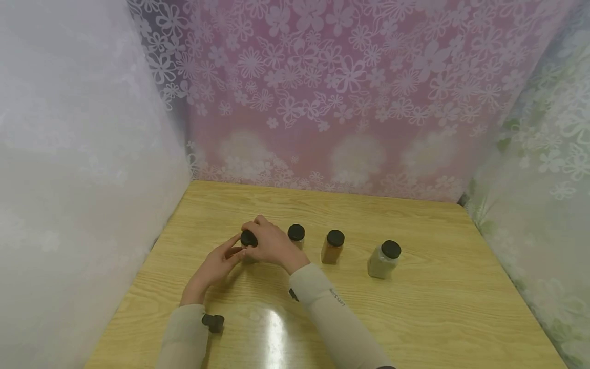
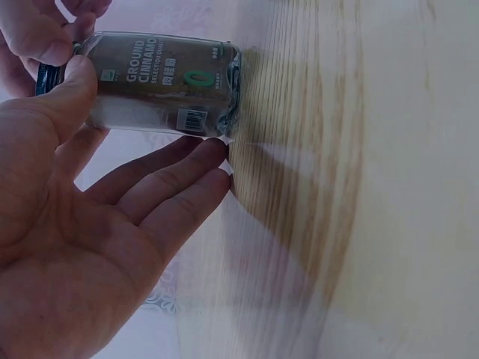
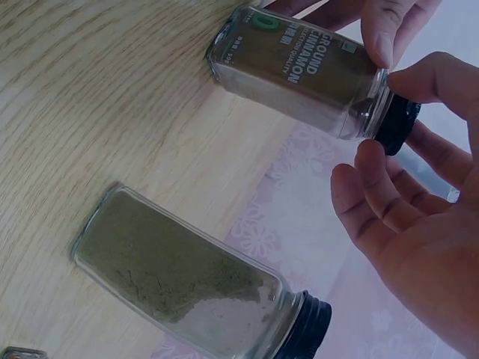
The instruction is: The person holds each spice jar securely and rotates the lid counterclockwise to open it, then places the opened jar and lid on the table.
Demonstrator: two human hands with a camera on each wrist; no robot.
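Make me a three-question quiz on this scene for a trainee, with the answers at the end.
1. Multiple choice: which words are printed on the jar that the left hand and right hand are handling?
A) Black pepper
B) Ground cinnamon
C) Garlic powder
2. True or false: the right hand's thumb and fingers are at that jar's black cap.
3. Counting: how many black-capped jars show in the head view?

Key: 1. B. 2. True. 3. Four, the handled one included; the other three stand on the wooden table.
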